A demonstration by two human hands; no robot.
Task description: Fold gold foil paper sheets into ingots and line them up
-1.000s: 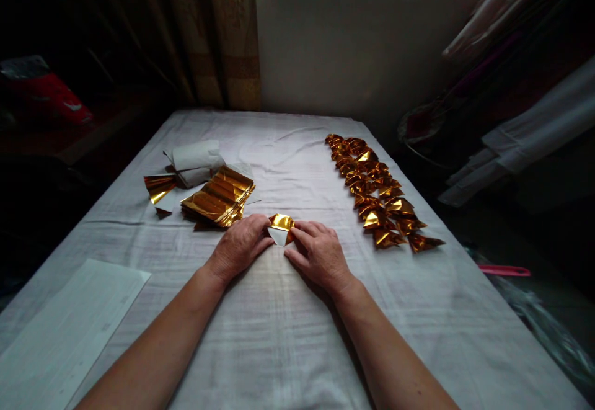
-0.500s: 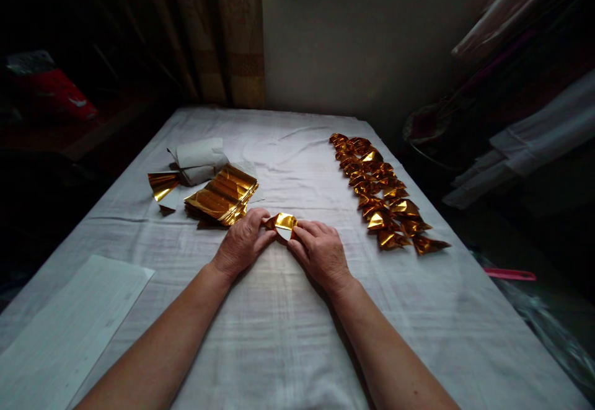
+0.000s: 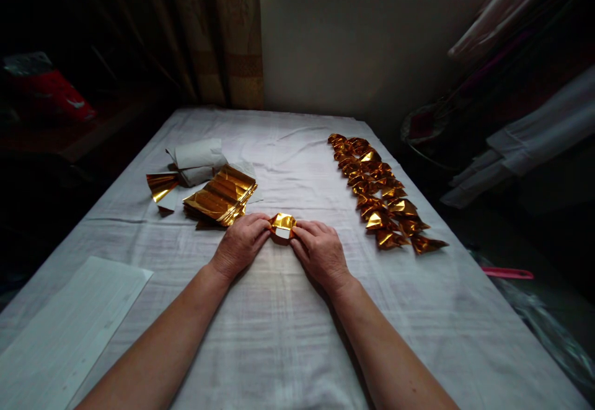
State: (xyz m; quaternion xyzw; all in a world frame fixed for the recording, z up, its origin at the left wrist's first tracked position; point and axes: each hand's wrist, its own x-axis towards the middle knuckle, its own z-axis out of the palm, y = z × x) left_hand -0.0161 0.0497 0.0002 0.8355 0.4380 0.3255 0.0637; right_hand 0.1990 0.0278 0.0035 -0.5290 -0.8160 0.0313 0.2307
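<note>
Left hand (image 3: 239,245) and right hand (image 3: 320,252) each close a fingertip grip on a small creased gold-foil paper piece (image 3: 282,222), seemingly white beneath; glossy folded gold pieces (image 3: 385,202) lie at two o'clock.

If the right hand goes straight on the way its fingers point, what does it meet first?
The right hand first meets the small gold foil piece, which it pinches; beyond, probably the stack of gold sheets, though depth is unclear.

Gold foil piece (image 3: 282,222) with white underside, white tablecloth (image 3: 288,329), gold folded pieces (image 3: 383,196)
</note>
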